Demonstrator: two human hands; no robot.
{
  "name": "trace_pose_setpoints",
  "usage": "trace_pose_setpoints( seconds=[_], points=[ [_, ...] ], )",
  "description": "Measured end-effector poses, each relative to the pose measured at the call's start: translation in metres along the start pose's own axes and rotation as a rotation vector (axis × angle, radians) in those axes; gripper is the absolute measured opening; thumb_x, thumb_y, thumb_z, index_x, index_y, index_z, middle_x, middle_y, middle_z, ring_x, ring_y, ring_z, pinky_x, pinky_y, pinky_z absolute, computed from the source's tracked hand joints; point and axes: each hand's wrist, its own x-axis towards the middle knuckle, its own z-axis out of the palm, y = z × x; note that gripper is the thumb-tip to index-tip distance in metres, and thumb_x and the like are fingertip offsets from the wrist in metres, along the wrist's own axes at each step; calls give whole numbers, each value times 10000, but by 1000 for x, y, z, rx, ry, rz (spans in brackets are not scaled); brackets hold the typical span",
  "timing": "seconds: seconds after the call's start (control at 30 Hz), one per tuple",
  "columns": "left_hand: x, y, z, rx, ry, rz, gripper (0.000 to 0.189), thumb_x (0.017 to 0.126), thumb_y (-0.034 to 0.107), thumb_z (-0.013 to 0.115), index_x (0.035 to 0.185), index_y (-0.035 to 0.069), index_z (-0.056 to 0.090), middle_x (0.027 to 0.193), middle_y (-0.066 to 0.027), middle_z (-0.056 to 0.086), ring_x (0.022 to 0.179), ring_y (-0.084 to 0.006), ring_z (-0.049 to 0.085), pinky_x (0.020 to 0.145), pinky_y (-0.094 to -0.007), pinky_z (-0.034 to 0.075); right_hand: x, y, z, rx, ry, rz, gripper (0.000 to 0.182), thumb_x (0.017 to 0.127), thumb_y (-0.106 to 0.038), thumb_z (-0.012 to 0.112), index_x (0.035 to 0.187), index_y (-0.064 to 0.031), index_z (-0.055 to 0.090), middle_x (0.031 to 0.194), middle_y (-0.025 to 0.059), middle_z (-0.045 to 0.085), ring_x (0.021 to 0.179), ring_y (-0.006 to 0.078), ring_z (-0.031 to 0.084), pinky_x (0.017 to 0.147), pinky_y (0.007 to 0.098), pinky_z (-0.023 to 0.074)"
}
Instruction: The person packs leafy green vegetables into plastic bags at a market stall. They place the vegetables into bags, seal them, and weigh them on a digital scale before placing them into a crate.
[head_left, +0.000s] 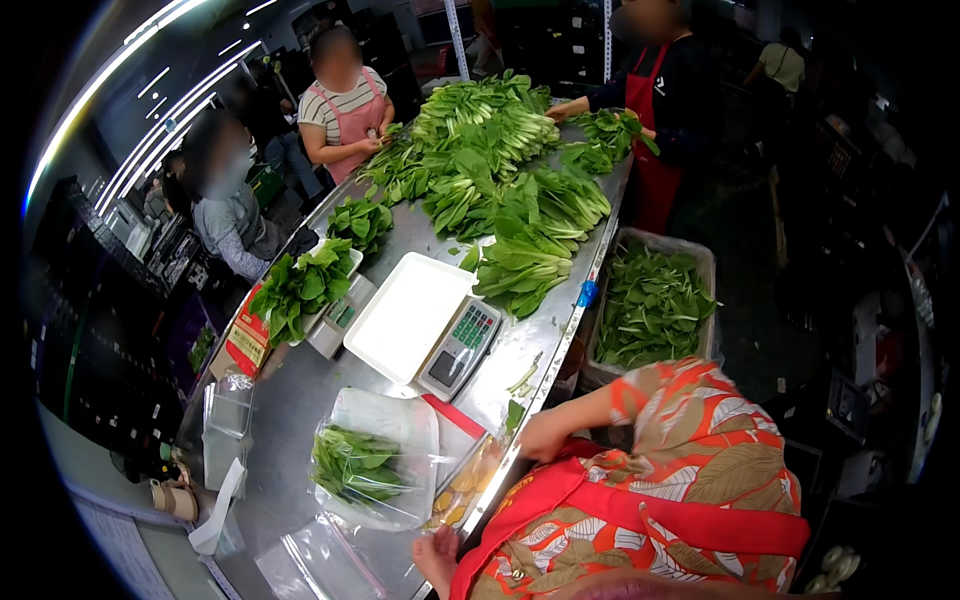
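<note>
My right hand (543, 436) rests at the metal table's near edge, its fingers partly hidden, so its grip cannot be told. At the lower middle, my left hand (437, 553) is by the same edge with its fingers curled and nothing visible in it. Between the hands and to their left lies a clear plastic bag holding leafy greens (352, 461). Flat clear bags (322, 562) lie left of my left hand. Beyond the bagged greens stands a digital scale (461, 349) with a white plastic tray (411, 316) on it.
Leafy greens (487, 142) are heaped across the table's far part. A second scale (341, 315) bears greens (307, 289). Right of the table stands a lined bin (709, 277) of loose leaves. Co-workers stand around the far side, one in a pink apron (349, 127), another in a red apron (651, 150).
</note>
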Motion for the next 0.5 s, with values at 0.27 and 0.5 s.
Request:
trace_pose_setpoints(
  seconds=[0.27,0.5],
  points=[
    [-24,22,1,228,-122,15,194,888,238,579,875,45,599,827,-80,600,839,-143,537,777,-346,440,-171,73,153,755,-603,779,157,729,-152,641,639,-24,623,621,121,624,543,213,615,473,321,483],
    [-14,86,-8,515,-215,79,176,891,213,562,842,45,582,797,-72,582,799,-157,535,745,-338,442,-164,35,131,676,-114,926,124,734,-165,607,717,-50,649,735,149,644,689,282,627,591,388,486]
  ],
)
